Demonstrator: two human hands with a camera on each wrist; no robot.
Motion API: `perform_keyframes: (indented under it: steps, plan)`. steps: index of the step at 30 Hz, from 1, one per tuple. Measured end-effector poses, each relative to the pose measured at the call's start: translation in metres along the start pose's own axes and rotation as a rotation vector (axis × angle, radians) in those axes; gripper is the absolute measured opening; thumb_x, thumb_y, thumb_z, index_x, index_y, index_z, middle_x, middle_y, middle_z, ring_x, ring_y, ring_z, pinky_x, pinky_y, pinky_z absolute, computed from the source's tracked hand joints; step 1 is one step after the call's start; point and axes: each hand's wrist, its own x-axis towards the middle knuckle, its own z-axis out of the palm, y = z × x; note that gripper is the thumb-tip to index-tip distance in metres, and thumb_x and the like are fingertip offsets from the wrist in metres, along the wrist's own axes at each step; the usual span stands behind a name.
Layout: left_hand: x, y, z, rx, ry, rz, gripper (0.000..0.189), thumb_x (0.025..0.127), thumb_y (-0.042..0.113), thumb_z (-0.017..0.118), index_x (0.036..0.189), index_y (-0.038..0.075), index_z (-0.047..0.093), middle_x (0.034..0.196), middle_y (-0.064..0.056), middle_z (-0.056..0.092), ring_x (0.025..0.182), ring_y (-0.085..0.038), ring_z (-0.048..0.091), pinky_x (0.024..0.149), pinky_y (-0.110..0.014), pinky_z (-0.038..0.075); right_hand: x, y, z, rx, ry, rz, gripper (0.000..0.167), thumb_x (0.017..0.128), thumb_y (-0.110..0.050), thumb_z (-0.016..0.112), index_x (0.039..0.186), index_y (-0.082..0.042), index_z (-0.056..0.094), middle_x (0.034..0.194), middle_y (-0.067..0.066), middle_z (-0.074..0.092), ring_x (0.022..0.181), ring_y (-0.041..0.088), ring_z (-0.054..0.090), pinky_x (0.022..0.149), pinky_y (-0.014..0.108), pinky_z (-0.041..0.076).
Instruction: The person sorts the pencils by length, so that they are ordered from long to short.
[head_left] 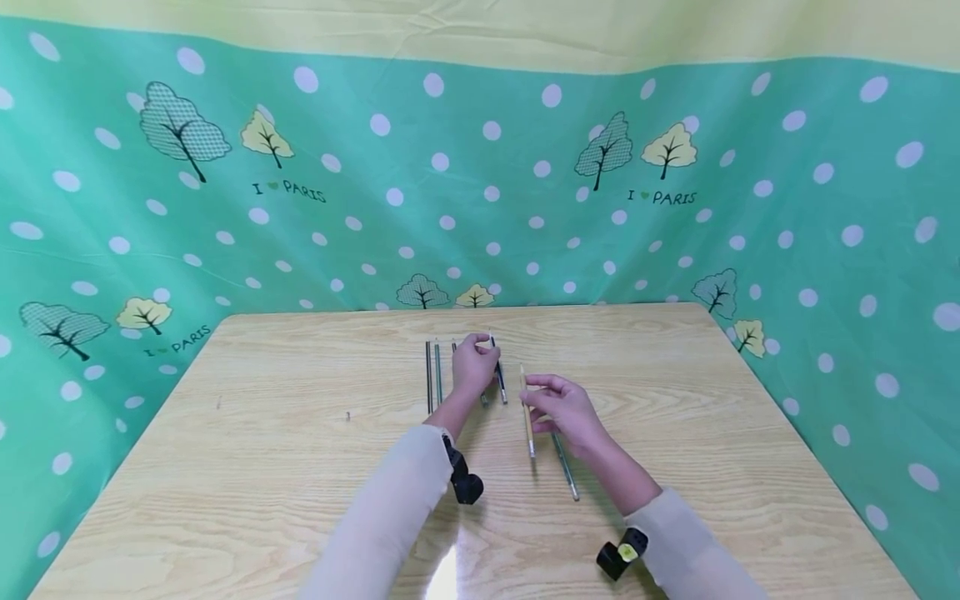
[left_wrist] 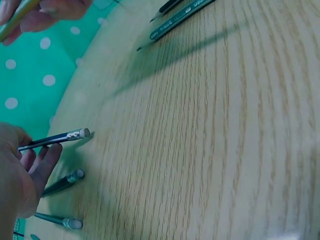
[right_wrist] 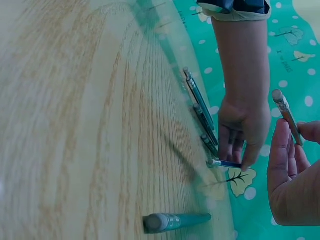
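My left hand (head_left: 474, 367) pinches a dark striped pencil (left_wrist: 55, 139) near the back of the table, its eraser end pointing toward me. To the left lie several pencils side by side, among them a black pencil (head_left: 429, 375) and a green pencil (head_left: 438, 367), partly hidden by that hand and wrist. My right hand (head_left: 566, 412) pinches a yellow pencil (head_left: 527, 421) between thumb and fingers, tip away from me, raised over the wood. Below the right hand a dark green pencil (head_left: 566, 468) lies slanted on the table; its far part is hidden by the hand in the head view.
The wood-grain table (head_left: 285, 467) ends at a green dotted cloth (head_left: 480, 183) hung behind and along the sides. A tiny dark bit (head_left: 348, 416) lies on the table left of the pencils. Each wrist carries a black camera (head_left: 467, 485).
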Motion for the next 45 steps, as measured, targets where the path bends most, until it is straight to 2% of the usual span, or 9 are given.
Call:
perform_keyframes:
  steps: [5,13,20,25,30,36,43,45]
  plan:
    - [0.005,-0.004,-0.001,0.057,0.025,0.009,0.037,0.087,0.016,0.061,0.124,0.011,0.056,0.096,-0.007,0.065,0.067,-0.015,0.060,0.054,-0.023,0.053,0.000,-0.001,-0.001,0.005,0.015,-0.003,0.042,0.087,-0.013,0.065,0.124,0.001,0.053,0.078,-0.007,0.063,0.064,0.010,0.057,0.054,0.021,0.055]
    - [0.011,-0.007,0.000,0.087,0.010,-0.013,0.038,0.088,0.015,0.060,0.125,0.009,0.055,0.097,-0.008,0.063,0.065,-0.014,0.061,0.050,-0.022,0.054,0.000,-0.002,-0.002,0.014,0.030,-0.004,0.040,0.087,-0.012,0.064,0.123,0.000,0.054,0.077,-0.007,0.063,0.064,0.011,0.057,0.053,0.020,0.054]
    - [0.013,-0.006,0.005,0.144,0.009,0.026,0.039,0.087,0.013,0.058,0.125,0.007,0.055,0.094,-0.009,0.065,0.062,-0.014,0.061,0.050,-0.022,0.053,0.000,-0.004,-0.006,0.008,0.034,-0.005,0.041,0.086,-0.013,0.065,0.123,0.000,0.053,0.077,-0.007,0.063,0.065,0.012,0.058,0.055,0.021,0.055]
    - [0.016,-0.006,0.009,0.227,-0.022,0.043,0.039,0.087,0.013,0.058,0.125,0.005,0.054,0.090,-0.009,0.066,0.060,-0.013,0.058,0.051,-0.022,0.051,0.001,-0.005,-0.008,0.011,0.044,-0.006,0.041,0.086,-0.013,0.065,0.123,0.001,0.054,0.077,-0.007,0.063,0.066,0.013,0.058,0.054,0.020,0.055]
    - [0.018,-0.003,0.010,0.325,-0.052,0.025,0.040,0.088,0.012,0.058,0.127,0.004,0.053,0.088,-0.009,0.065,0.055,-0.011,0.053,0.047,-0.021,0.048,0.002,-0.007,-0.009,0.007,0.045,-0.017,0.041,0.086,-0.013,0.065,0.123,0.001,0.053,0.079,-0.007,0.062,0.065,0.011,0.058,0.054,0.019,0.054]
    - [0.018,0.000,0.009,0.362,-0.093,0.024,0.040,0.088,0.008,0.056,0.127,0.000,0.052,0.085,-0.013,0.064,0.047,-0.012,0.054,0.041,-0.020,0.049,0.004,-0.007,-0.012,0.021,0.049,-0.014,0.041,0.086,-0.012,0.065,0.123,0.001,0.053,0.078,-0.006,0.063,0.065,0.012,0.058,0.053,0.018,0.054]
    - [0.018,-0.002,0.010,0.435,-0.091,0.003,0.027,0.089,0.008,0.055,0.115,-0.001,0.056,0.073,-0.010,0.060,0.045,-0.013,0.056,0.040,-0.021,0.048,0.008,-0.009,-0.014,0.001,0.065,-0.012,0.044,0.086,-0.014,0.066,0.125,0.001,0.052,0.079,-0.006,0.062,0.063,0.009,0.057,0.054,0.019,0.054]
    - [0.019,-0.002,0.010,0.442,-0.092,0.000,0.027,0.089,0.008,0.055,0.115,0.000,0.056,0.071,-0.009,0.060,0.045,-0.013,0.056,0.041,-0.021,0.048,0.008,-0.011,-0.015,0.003,0.072,-0.005,0.045,0.085,-0.014,0.066,0.125,0.000,0.052,0.079,-0.006,0.062,0.063,0.009,0.057,0.055,0.020,0.055]
